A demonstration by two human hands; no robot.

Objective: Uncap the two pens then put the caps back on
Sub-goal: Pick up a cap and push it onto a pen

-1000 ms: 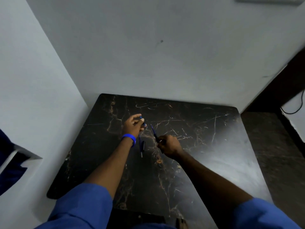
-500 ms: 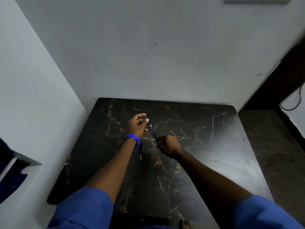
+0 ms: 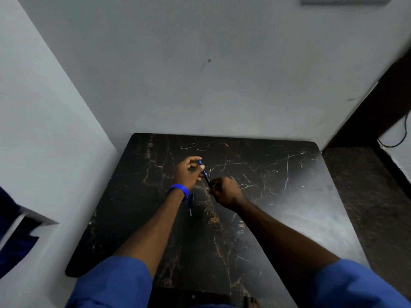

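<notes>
Pens: two in view. One blue pen (image 3: pixel 205 175) is held above the worktop between both hands; a second pen (image 3: pixel 191 204) lies flat on the worktop just near of the left wrist, its length running near to far.
Cap: a blue cap (image 3: pixel 200 162) sits at the far end of the held pen, inside the left fingers; whether it is fully seated on the barrel cannot be told.
Other caps: none can be made out; the lying pen is too dark and small to tell whether it is capped.
Left hand (image 3: pixel 188 172): fingers curled, thumb and forefinger pinched on the blue cap end of the held pen, remaining fingers arched above it.
Right hand (image 3: pixel 225 192): closed into a loose fist around the near, dark end of the same pen, knuckles up.
Held pen's tilt: slants from far left at the left fingers to near right at the right hand.
Wristband: one blue wristband (image 3: pixel 179 190) on the left wrist.
Arms: both bare forearms reach forward from blue sleeves (image 3: pixel 115 283) at the near edge, converging over the middle of the worktop.
Worktop (image 3: pixel 278 196): one, black marble-look with orange and white veins and pale scratches, rounded corners.
Room: grey walls (image 3: pixel 200 74) on the far and left sides; dark floor (image 3: pixel 364 185) to the right; a black cable (image 3: pixel 398 138) at far right.
</notes>
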